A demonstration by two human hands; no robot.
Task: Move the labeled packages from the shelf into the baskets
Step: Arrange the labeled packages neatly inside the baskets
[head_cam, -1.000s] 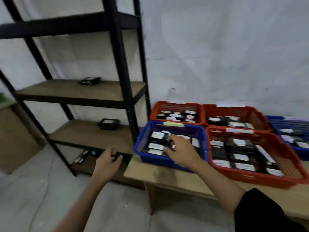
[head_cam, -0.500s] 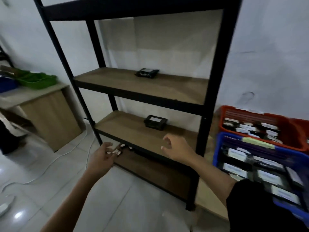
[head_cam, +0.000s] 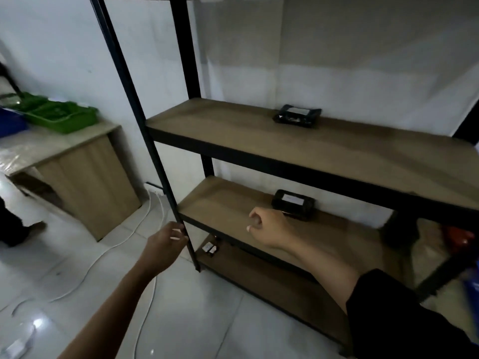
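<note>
head view, looking down, shelf close

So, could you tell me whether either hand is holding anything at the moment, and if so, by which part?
Nothing is held. The right hand, loosely curled, reaches toward the labeled package on the middle shelf; the left hand hangs beside the shelf post.

Upper pkg on shelf at 1 o'clock; lower pkg on board below, center; small pkgs on bottom board, 7 o'clock of it; tray on cabinet at 9 o'clock

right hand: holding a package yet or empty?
Empty. The right hand hovers with loosely curled fingers just short of the labeled package on the middle shelf; nothing sits in its grip.
</note>
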